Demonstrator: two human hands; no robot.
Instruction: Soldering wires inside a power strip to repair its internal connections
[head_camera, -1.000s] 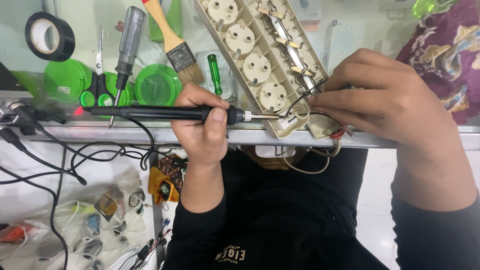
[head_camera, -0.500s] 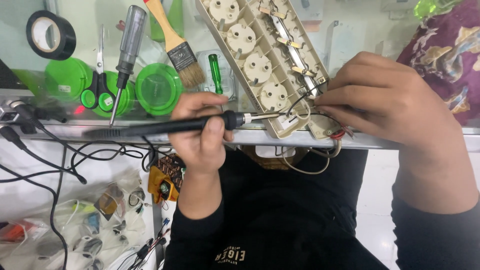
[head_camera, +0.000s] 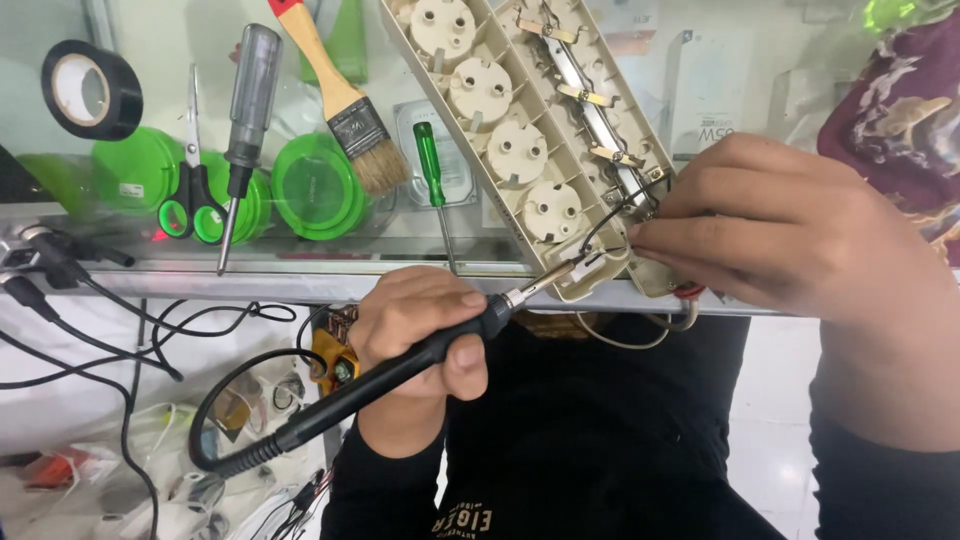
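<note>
Black-handled soldering iron (head_camera: 400, 370) is gripped in the left hand (head_camera: 420, 330), tip at the power strip (head_camera: 530, 150) by the counter's front edge; right hand (head_camera: 790, 230) pinches a wire (head_camera: 605, 215). Steady contact is needed next.

Left hand (head_camera: 425, 325) gripping soldering iron (head_camera: 400, 372), right hand (head_camera: 790, 225) pinching wire (head_camera: 600, 225), opened power strip (head_camera: 530, 130)

Tool-strewn glass counter (head_camera: 300, 250)

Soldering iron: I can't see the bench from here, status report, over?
Left hand grips soldering iron, tip at power strip corner. Right hand pinches black wire. Nothing blocking.
</note>
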